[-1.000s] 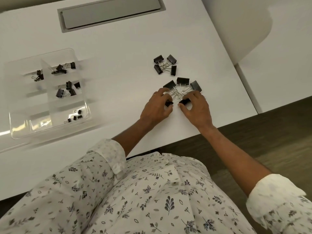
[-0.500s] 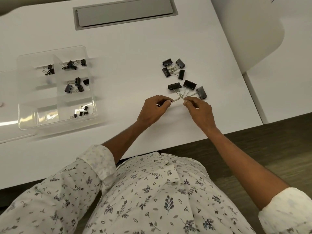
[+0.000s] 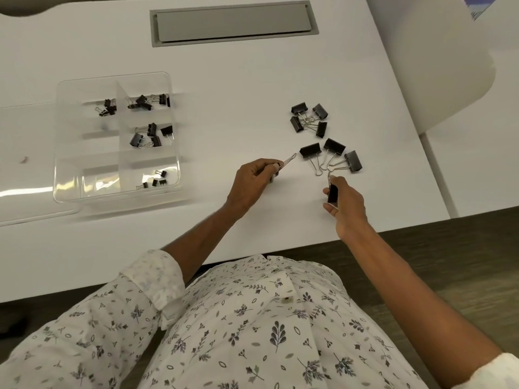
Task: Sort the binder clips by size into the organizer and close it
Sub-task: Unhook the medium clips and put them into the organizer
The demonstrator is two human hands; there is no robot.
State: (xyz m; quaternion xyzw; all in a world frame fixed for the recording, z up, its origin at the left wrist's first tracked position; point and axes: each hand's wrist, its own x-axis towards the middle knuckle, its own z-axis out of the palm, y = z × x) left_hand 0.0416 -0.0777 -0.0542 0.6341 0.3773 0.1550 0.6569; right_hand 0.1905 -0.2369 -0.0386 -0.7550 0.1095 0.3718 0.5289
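My left hand (image 3: 254, 178) grips a large binder clip (image 3: 286, 162); its wire handles stick out toward the upper right and its black body is mostly hidden in my fingers. My right hand (image 3: 346, 204) pinches another large black binder clip (image 3: 333, 192), held just off the table. Three large clips (image 3: 332, 154) lie in a fan just beyond my hands. A cluster of several medium clips (image 3: 309, 120) lies farther back. The clear organizer (image 3: 70, 189) sits at the left, with several smaller clips in its right-hand compartments and one back-left compartment.
The organizer's clear lid (image 3: 25, 164) lies open flat to its left. A grey cable hatch (image 3: 233, 23) is set into the white table (image 3: 224, 88) at the back. A white chair back (image 3: 438, 60) stands at the right. The table's front edge runs just below my wrists.
Both hands have drawn apart from the fan of large clips, each pulling one clip away. The left moved left, the right moved toward me.
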